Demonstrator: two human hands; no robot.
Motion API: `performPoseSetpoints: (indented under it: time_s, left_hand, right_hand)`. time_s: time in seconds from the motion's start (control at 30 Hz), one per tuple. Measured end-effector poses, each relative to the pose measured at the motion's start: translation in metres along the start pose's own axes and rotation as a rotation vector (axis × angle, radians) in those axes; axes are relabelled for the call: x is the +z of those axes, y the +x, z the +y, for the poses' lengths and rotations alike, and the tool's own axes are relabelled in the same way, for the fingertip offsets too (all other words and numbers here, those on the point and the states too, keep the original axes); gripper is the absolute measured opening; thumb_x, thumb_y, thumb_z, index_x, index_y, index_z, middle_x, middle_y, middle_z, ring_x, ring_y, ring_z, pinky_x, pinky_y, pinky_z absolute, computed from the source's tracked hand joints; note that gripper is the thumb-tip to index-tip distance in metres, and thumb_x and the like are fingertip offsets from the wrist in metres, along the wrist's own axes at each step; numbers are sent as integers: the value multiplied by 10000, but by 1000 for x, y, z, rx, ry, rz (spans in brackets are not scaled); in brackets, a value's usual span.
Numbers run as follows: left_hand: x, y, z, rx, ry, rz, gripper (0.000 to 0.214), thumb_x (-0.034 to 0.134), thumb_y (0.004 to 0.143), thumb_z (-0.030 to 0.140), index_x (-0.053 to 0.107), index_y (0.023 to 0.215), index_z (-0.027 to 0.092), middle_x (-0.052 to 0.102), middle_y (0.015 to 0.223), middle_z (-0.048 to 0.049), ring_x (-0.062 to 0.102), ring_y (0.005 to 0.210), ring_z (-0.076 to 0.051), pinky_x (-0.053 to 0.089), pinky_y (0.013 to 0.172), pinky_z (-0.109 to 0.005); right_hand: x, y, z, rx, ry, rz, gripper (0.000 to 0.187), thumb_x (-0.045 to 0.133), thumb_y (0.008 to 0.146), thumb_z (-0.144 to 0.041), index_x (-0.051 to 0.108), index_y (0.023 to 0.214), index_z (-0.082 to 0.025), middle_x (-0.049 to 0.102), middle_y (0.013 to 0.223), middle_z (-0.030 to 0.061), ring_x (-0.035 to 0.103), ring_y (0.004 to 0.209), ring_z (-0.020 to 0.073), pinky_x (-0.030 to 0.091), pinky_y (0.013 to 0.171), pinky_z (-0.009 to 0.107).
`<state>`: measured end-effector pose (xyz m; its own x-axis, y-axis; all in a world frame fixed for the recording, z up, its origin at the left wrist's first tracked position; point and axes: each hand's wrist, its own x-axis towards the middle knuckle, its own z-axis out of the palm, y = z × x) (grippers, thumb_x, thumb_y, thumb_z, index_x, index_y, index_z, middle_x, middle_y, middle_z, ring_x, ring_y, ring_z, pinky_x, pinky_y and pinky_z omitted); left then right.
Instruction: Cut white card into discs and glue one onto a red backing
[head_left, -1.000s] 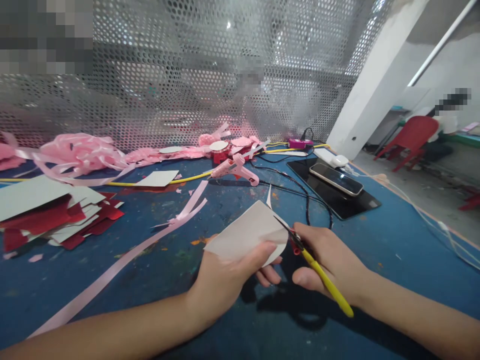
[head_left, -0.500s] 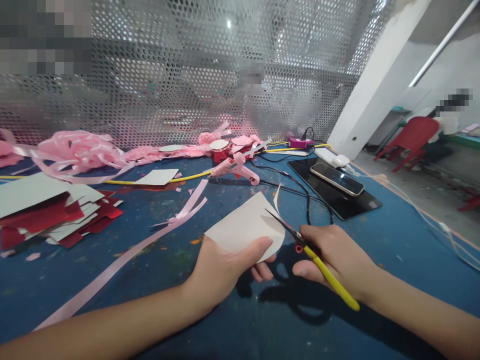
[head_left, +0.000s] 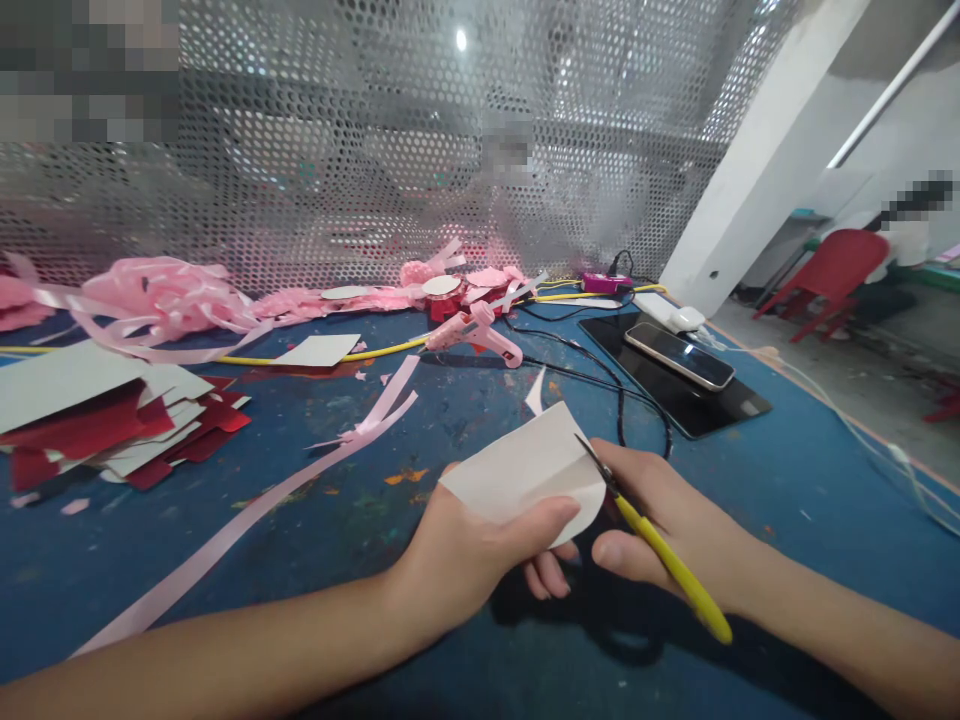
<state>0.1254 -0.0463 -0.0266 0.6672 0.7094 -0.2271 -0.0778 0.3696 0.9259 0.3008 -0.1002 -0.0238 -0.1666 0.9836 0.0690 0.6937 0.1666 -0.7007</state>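
My left hand (head_left: pixel 495 540) pinches a piece of white card (head_left: pixel 517 465), thumb on top and fingers underneath. The card's right edge is cut in a curve. My right hand (head_left: pixel 667 520) grips scissors with yellow handles (head_left: pixel 671 565), their dark blade lying over the card's right side. One handle loop is partly hidden by my fingers. A thin white offcut (head_left: pixel 535 392) shows just beyond the card's far edge. Past the card lies a pink glue gun (head_left: pixel 476 333) with a black cord.
A stack of red and white card (head_left: pixel 112 420) is on the left of the blue table. Pink ribbon (head_left: pixel 169 300) heaps along the perforated metal screen (head_left: pixel 360 150), and one strip (head_left: pixel 247 520) trails forward. At right, a phone (head_left: pixel 679 355) rests on a black tablet (head_left: pixel 739 400), near cables.
Both hands have shifted slightly right and nearer with the card and scissors. The blade sits further along the card, and the strip at its edge now appears apart, beyond the card.
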Motion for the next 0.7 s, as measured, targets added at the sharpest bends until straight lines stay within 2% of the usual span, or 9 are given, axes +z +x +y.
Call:
performPoseSetpoints:
  time_s: [0.1,0.3,0.47,0.7]
  left_hand:
    - [2,-2,1,-7,-5,-17,203,689,670,314,609,611,138,595,441,6,541,350,-94,454,361,-164]
    - [1,0,2,-4,0,35,208,702,644,308,629,715,126,615,481,9,533,346,-89,441,346,-164]
    - [-2,2,4,-6,82,66,194,685,657,292,623,727,122,605,465,14,531,340,-91,430,341,-166]
    - [-5,5,6,15,130,72,175,682,662,285,625,731,135,606,460,16,535,342,-104,426,336,-180]
  right_hand:
    - [1,-1,-3,-27,20,0,618,371,725,-778,513,837,-187,589,734,52,524,631,174,377,548,262]
    - [-4,1,-4,-38,-40,-49,678,257,739,-802,522,767,-179,552,656,29,477,578,148,336,535,251]
    - [0,2,2,19,-183,-33,692,189,737,-814,482,682,-189,463,564,5,365,501,126,269,510,253]
    - [4,1,1,75,-223,-33,625,165,818,-728,461,653,-203,438,547,-2,330,481,125,242,504,262]
